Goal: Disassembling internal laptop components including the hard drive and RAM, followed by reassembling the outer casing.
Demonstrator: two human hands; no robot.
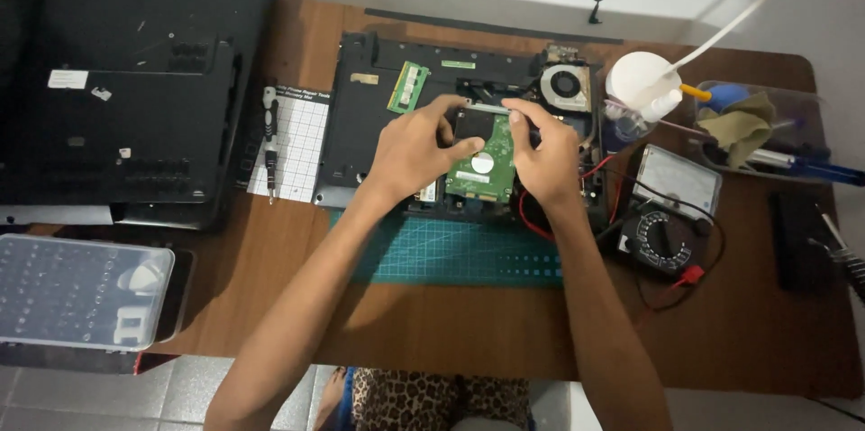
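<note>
An opened black laptop base lies upside down on a green cutting mat on a brown wooden table. Over its middle I hold a hard drive with its green circuit board facing up. My left hand grips the drive's left edge and top corner. My right hand pinches its upper right edge. A green memory module sits in the base above my left hand, and a cooling fan shows at the upper right.
A second black laptop lies at far left, with a screwdriver on a white gridded pad beside it. A clear plastic case sits at lower left. A multimeter with red and black leads, a white bottle and a tool tray crowd the right.
</note>
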